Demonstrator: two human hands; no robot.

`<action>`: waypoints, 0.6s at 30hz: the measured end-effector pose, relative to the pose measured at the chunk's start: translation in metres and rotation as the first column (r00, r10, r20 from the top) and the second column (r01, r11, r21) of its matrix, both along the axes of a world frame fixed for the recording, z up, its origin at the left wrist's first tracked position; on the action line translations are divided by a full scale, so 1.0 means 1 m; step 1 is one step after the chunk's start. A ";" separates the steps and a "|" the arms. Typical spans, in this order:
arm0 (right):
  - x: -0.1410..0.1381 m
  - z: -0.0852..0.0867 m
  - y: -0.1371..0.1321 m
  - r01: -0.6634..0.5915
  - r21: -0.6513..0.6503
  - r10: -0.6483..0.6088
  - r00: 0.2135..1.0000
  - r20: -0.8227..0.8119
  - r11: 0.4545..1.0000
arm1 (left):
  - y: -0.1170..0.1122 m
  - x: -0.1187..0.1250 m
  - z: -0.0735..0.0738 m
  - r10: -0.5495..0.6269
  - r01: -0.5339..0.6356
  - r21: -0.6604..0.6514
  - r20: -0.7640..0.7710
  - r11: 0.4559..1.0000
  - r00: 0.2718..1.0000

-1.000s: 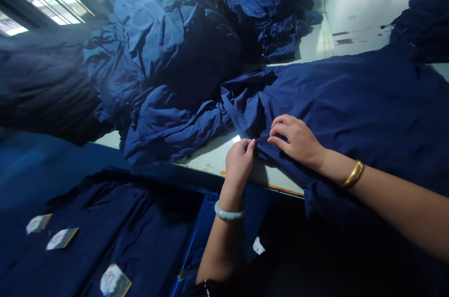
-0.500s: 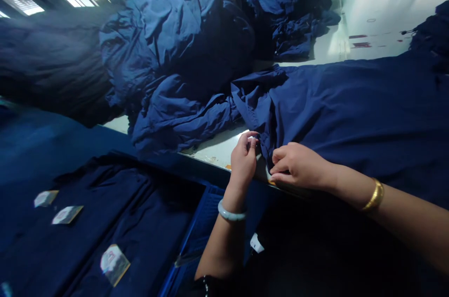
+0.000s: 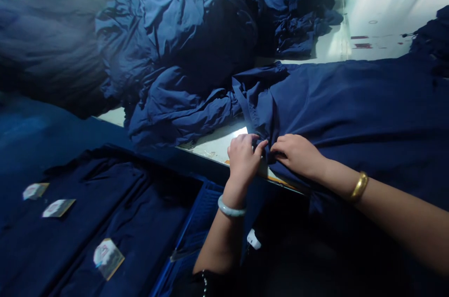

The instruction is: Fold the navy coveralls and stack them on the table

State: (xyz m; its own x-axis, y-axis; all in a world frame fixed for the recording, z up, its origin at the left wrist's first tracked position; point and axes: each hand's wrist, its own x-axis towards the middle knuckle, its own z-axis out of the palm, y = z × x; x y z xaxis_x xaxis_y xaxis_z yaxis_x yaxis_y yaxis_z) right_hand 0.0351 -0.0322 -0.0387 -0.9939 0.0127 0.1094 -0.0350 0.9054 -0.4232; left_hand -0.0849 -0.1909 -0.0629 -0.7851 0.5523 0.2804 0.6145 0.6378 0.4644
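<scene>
A navy blue garment [image 3: 351, 105] with a gathered edge is spread along the white table. At its near left corner, my left hand [image 3: 243, 156], a pale bangle on the wrist, has its thumb and fingers closed on the bunched cloth. My right hand [image 3: 300, 154], wearing a gold bracelet at the wrist, grips the same cloth just to the right, its fingers curled under and their tips hidden in the folds. The garment's right end runs out of view.
Heaped dark blue garments [image 3: 182, 21] cover the back left of the table. Another pile [image 3: 291, 2] stands behind. At lower left, a blue plastic crate [image 3: 189, 236] stands beside dark folded garments [image 3: 133, 208] with paper tags [image 3: 108, 258]. The table's edge [image 3: 210, 159] runs below my hands.
My right hand has shifted slightly up and left, its fingers now tucked into the cloth. My left thumb has moved right onto the fabric. The cloth's near edge has shifted a little.
</scene>
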 end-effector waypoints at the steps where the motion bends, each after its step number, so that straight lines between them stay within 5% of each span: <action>1: 0.000 0.001 0.002 -0.039 -0.105 0.040 0.999 0.001 0.994 | 0.001 -0.001 -0.001 -0.006 0.006 -0.021 -0.006 1.000 1.000; 5: 0.004 0.013 0.018 -0.137 -0.523 0.183 0.982 0.037 0.841 | 0.002 -0.010 -0.007 -0.025 0.025 0.025 0.008 0.999 1.000; 8: 0.008 0.023 0.040 0.006 -0.583 -0.001 1.000 0.010 0.812 | -0.003 -0.015 -0.012 0.016 -0.018 0.191 0.015 0.981 1.000; 12: 0.006 0.019 0.071 0.268 -0.378 -0.321 0.943 -0.083 0.886 | -0.016 -0.011 -0.005 0.025 -0.009 0.368 -0.040 0.930 0.999; 18: 0.000 -0.002 0.081 0.253 0.120 -0.258 0.966 0.032 0.960 | -0.026 0.009 0.008 -0.327 0.337 0.105 -0.102 0.936 0.939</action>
State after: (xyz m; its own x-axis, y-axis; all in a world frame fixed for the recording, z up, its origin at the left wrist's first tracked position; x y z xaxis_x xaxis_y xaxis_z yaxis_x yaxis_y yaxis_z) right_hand 0.0348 0.0489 -0.0410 -0.9632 0.2569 0.0786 0.2209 0.9239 -0.3125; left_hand -0.0759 -0.2166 -0.0553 -0.5343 0.7364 0.4150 0.8206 0.3341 0.4636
